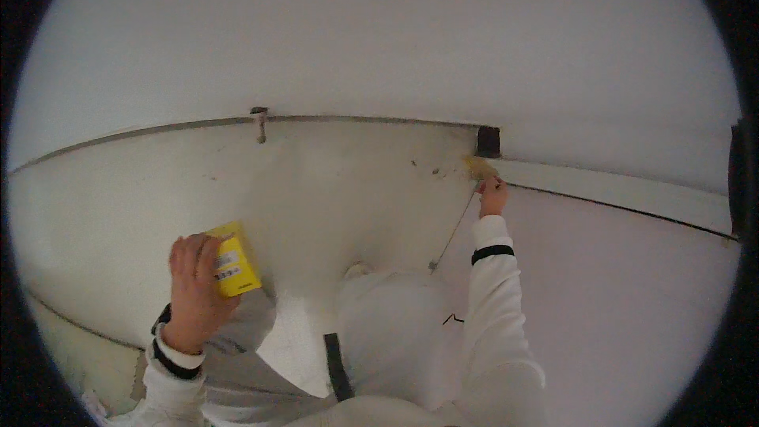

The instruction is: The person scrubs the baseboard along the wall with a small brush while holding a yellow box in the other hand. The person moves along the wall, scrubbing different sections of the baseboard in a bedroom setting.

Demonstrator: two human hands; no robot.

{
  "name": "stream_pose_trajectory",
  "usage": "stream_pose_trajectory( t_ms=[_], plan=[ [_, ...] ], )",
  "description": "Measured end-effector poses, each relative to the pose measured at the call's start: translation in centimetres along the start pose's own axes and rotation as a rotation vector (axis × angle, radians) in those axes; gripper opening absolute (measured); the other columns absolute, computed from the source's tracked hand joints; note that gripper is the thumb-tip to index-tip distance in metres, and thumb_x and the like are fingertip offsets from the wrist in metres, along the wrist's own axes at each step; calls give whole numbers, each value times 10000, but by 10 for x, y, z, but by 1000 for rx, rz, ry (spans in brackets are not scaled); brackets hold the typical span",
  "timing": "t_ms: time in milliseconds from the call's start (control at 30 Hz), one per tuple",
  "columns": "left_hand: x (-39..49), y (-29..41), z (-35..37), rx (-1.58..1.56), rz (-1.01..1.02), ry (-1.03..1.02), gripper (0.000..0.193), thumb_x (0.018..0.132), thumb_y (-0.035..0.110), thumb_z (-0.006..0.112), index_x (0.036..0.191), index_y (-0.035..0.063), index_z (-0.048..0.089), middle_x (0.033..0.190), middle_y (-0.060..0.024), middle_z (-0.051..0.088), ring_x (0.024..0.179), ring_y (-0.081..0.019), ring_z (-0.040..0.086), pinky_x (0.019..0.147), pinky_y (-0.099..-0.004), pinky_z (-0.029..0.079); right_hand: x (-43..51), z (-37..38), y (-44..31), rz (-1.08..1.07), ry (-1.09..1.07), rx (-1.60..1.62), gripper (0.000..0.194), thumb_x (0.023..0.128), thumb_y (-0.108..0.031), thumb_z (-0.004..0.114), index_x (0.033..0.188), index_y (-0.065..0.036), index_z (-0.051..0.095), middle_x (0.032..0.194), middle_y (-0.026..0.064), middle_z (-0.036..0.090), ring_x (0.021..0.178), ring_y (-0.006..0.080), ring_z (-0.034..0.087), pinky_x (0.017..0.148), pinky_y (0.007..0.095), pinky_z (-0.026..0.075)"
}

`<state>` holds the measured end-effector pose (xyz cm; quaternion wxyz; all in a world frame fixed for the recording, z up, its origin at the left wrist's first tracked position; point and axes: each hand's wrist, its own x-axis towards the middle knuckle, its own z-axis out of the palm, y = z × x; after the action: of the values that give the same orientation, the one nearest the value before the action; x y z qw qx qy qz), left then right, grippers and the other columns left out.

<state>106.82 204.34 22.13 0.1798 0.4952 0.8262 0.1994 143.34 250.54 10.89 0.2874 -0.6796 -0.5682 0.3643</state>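
My left hand [198,284] grips a yellow box [240,267] with a pale printed label, above the floor at the left. My right hand [493,191] is stretched far forward, with its fingertips pinched together. A blurred yellowish tuft [481,168] shows right at those fingertips; its exact kind is unclear. That hand is at the corner of a smooth white panel or surface [605,284], close to the foot of the wall.
A dark square block [488,142] sits at the wall's base, beyond my right hand. Farther left, a short pipe-like fitting [261,126] stands by the wall [379,35]. Small dark specks [436,172] mark the pale floor [308,190]. A dark object [738,178] edges in at far right.
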Motion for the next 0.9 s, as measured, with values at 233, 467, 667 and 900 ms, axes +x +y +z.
stream_pose_trajectory(
  t_ms=[233, 467, 667, 900],
  plan=[
    [-38, 74, 2, 240, -130, 69, 868, 467, 123, 810, 1224, 52, 391, 1190, -188, 427, 1119, -393, 416, 1014, -547, 284, 149, -58, 77, -188, 223, -327, 410, 888, -279, 566, 1124, 48, 493, 801, 110, 606, 663, 171, 575, 591, 302, 476],
    [-93, 100, -2, 452, -239, 112, 905, 444, 92, 796, 1245, 69, 375, 1241, -184, 416, 1177, -396, 399, 1063, -557, 232, 246, -59, 120, -290, -24, -348, 300, 852, -251, 584, 946, 34, 561, 782, 84, 637, 650, 194, 582, 585, 341, 464],
    [-96, 137, -3, 423, -315, 2, 884, 449, 98, 782, 1236, 72, 380, 1210, -179, 438, 1161, -381, 420, 1057, -560, 237, 115, 11, 96, -520, -187, -182, 208, 888, -205, 513, 890, -13, 595, 684, 36, 578, 553, 149, 494, 521, 314, 408],
    [-94, 144, -22, 387, -252, 130, 861, 456, 86, 773, 1225, 68, 388, 1204, -178, 439, 1147, -375, 436, 1050, -563, 249, 49, -17, 50, -103, -13, 465, 235, 906, -208, 474, 847, -1, 568, 708, 28, 551, 595, 113, 475, 512, 257, 363]
  ],
)
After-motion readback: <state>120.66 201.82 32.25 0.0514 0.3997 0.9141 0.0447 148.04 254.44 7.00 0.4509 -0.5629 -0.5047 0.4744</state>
